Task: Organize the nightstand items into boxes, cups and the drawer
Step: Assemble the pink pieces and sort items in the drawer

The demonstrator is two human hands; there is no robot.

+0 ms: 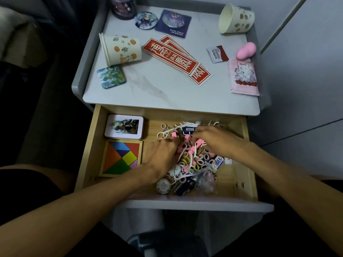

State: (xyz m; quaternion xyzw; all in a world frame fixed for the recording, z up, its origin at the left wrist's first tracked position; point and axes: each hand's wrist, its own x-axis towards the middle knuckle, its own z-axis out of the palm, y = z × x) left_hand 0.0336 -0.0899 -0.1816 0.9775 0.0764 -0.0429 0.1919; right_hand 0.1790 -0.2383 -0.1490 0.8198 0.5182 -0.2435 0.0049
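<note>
The nightstand's wooden drawer [239,171] is pulled open below me. Its middle holds a jumbled pile of small items [194,160]: pink clips, hair ties, white floss picks and small packets. My left hand [161,156] rests on the pile's left side with its fingers curled down into it. My right hand [213,138] reaches into the pile's top, fingertips pinching among the pink clips; exactly what it holds is hidden. A white tin box [124,127] and a coloured tangram puzzle [121,157] sit at the drawer's left. Two paper cups [121,49] [235,19] lie on their sides on top.
On the nightstand top [167,93] lie red stickers [174,58], a round badge [146,20], a dark card [173,23], a square coaster [111,76], a small sachet [217,53], a pink sponge [246,50] and a pink packet [243,77]. A dark jar [123,7] stands at the back.
</note>
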